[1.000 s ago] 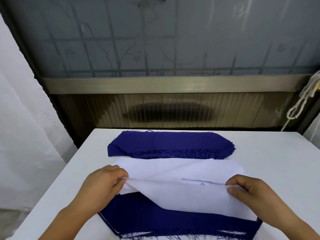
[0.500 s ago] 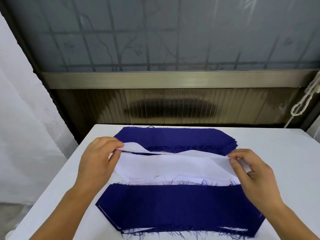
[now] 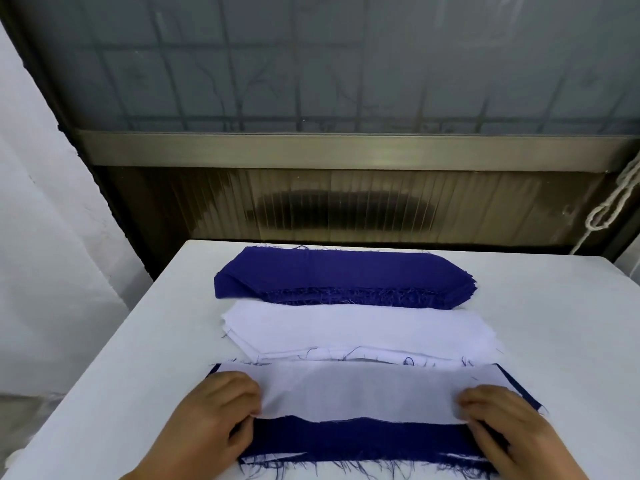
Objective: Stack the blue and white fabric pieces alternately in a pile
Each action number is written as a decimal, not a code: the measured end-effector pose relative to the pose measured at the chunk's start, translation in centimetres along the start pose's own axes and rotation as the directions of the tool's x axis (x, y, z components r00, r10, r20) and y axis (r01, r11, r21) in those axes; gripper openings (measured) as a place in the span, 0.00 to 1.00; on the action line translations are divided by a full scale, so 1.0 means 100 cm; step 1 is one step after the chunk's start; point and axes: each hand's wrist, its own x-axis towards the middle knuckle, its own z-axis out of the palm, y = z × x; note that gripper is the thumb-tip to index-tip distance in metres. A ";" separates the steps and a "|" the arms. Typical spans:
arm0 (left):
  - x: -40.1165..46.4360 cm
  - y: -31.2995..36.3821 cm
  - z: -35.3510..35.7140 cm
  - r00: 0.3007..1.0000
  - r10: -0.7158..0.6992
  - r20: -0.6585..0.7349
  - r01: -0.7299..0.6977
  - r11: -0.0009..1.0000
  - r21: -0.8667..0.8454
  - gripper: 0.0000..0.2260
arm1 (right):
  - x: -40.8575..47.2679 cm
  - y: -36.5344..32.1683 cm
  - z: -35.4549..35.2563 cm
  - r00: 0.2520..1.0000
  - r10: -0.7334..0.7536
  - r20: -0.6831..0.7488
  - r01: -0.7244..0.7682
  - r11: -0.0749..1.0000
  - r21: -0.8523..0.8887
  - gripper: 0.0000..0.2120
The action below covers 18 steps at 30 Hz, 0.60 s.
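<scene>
White worktop [image 3: 104,375]: both hands [image 3: 214,410] [image 3: 498,424] pinch a white piece [image 3: 360,389] onto the near pile [image 3: 346,441]; far blue [image 3: 343,275] and white stacks [image 3: 360,329] remain.

A white table [image 3: 519,306] carries 3 fabric piles: blue stack [image 3: 343,277], white stack [image 3: 363,329], mixed pile [image 3: 363,441].
</scene>
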 end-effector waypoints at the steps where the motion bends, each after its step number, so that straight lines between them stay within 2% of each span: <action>1: 0.000 0.001 0.000 1.000 0.007 0.011 -0.007 1.000 0.000 0.05 | -0.001 -0.001 0.000 1.000 -0.006 -0.001 0.006 1.000 -0.003 0.23; 15: -0.005 0.005 -0.006 0.990 -0.058 0.132 0.062 0.998 -0.028 0.05 | -0.008 -0.006 -0.002 0.999 0.043 0.015 -0.043 0.999 0.002 0.23; 18: 0.000 0.011 -0.014 0.983 -0.093 0.159 0.097 0.995 -0.019 0.10 | -0.005 -0.009 -0.006 0.995 0.087 0.040 -0.086 0.996 -0.021 0.23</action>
